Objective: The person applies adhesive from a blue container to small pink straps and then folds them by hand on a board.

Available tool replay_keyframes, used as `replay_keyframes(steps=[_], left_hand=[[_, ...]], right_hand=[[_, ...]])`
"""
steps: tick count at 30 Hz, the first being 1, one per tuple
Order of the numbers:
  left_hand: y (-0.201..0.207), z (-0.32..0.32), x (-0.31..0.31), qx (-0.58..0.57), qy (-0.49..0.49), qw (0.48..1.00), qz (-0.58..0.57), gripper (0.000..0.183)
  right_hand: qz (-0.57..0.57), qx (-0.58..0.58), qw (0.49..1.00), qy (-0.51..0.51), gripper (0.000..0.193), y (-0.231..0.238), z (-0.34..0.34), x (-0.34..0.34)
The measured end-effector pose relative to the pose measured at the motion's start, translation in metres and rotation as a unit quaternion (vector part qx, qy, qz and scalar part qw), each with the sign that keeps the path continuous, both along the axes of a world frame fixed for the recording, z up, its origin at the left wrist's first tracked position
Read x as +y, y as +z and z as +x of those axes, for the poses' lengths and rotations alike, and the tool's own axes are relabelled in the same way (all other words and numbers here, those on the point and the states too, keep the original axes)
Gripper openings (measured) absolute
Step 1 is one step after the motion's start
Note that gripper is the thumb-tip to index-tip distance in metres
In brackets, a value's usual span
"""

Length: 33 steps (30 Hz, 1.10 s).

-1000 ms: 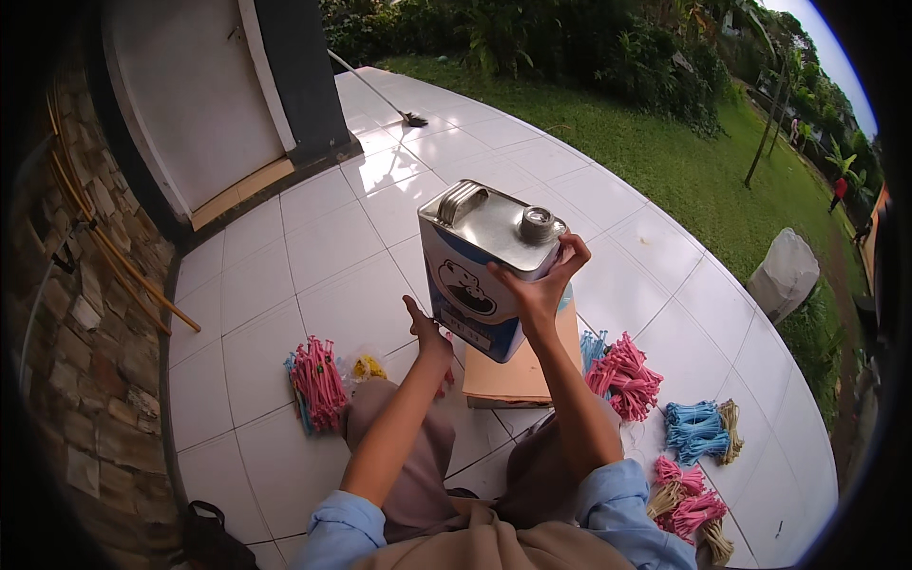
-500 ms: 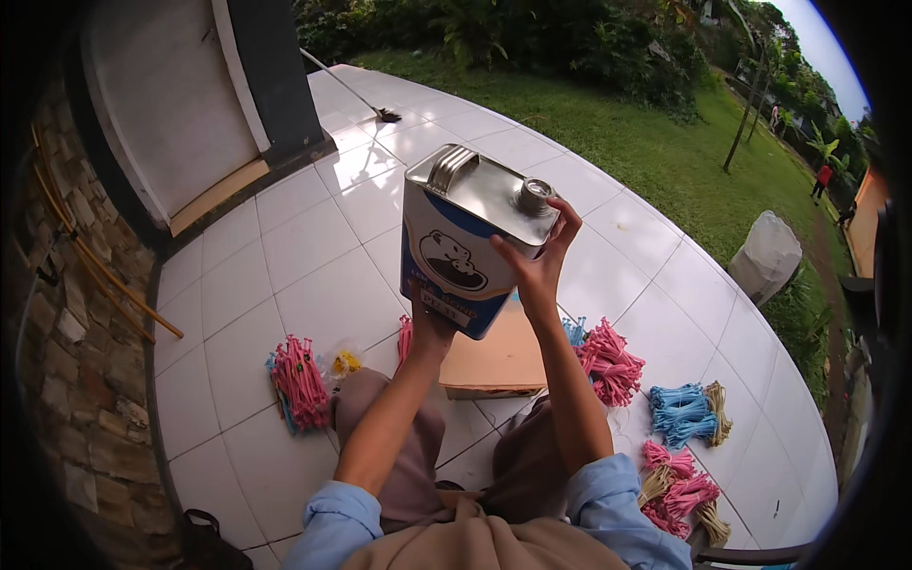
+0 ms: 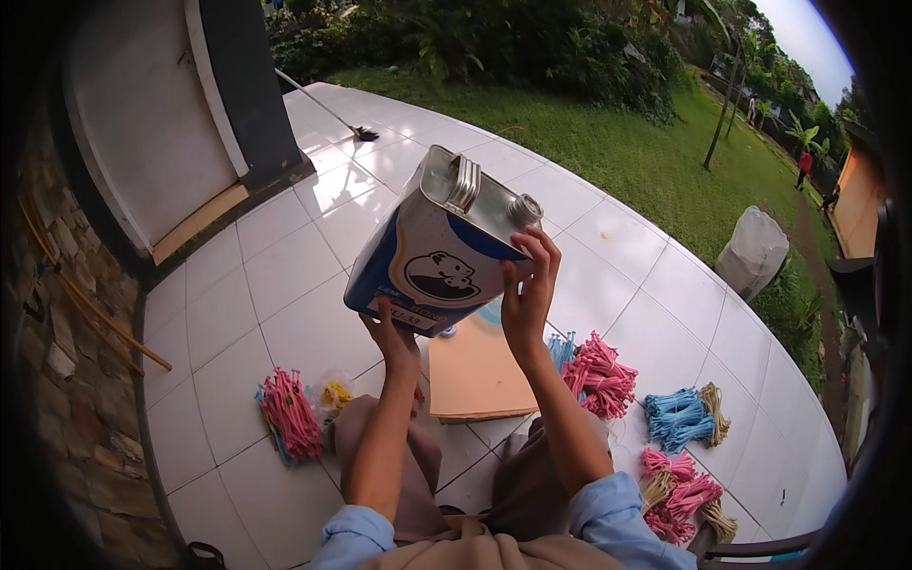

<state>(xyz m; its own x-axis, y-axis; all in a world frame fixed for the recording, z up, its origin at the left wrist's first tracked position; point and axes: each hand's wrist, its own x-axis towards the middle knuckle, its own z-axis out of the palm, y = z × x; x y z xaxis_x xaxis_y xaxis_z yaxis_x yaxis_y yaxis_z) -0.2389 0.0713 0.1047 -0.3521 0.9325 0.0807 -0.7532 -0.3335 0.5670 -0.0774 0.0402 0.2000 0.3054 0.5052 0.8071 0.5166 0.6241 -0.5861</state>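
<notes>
A rectangular metal can (image 3: 432, 252) with a blue and white label, a folded metal handle and a round spout on top is held up in front of me, tilted. My left hand (image 3: 394, 340) supports it from below near its bottom edge. My right hand (image 3: 532, 290) grips its right side just under the spout, fingers curled round the corner. Below the can, a flat tan cardboard box (image 3: 480, 380) rests on the tiles between my knees. Part of a light-blue round thing (image 3: 492, 313) shows at its far end, mostly hidden by the can and my hand.
Pink cord bundles (image 3: 291, 413) and a clear bag with yellow pieces (image 3: 334, 393) lie left. More pink bundles (image 3: 604, 372), blue bundles (image 3: 678, 420) and beige bundles (image 3: 714, 414) lie right. Farther off are a broom (image 3: 365, 134), a white sack (image 3: 752, 253) and a person in red (image 3: 806, 167).
The can has turned and tipped, its bottom swinging to the left, and sits slightly lower right at the spout. My left hand has moved left with its base. Both hands keep hold.
</notes>
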Motion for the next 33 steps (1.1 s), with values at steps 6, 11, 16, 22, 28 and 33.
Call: replay_keyframes(steps=[6,11,16,22,28,33], left_hand=[[0.025,-0.019,0.013,0.16,0.091,0.983,-0.02,0.063],[0.04,-0.02,0.018,0.33,0.13,0.934,-0.04,0.068],[0.05,-0.022,0.034,0.41,0.148,0.897,-0.077,0.075],[0.055,-0.028,0.062,0.514,0.138,0.841,-0.098,0.077],[0.048,-0.031,0.071,0.528,0.135,0.83,-0.121,0.07],[0.052,-0.027,0.082,0.572,0.115,0.806,-0.096,0.069]], right_hand=[[-0.038,0.044,0.998,0.015,0.043,-0.016,0.007,0.008],[-0.08,0.164,0.981,0.063,0.054,-0.058,0.008,0.022],[-0.14,0.267,0.95,0.077,0.052,-0.063,0.004,0.028],[-0.156,0.34,0.926,0.05,0.05,-0.105,-0.011,0.032],[-0.193,0.358,0.911,0.065,0.052,-0.118,-0.01,0.043],[-0.131,0.386,0.911,0.061,0.051,-0.132,-0.008,0.059]])
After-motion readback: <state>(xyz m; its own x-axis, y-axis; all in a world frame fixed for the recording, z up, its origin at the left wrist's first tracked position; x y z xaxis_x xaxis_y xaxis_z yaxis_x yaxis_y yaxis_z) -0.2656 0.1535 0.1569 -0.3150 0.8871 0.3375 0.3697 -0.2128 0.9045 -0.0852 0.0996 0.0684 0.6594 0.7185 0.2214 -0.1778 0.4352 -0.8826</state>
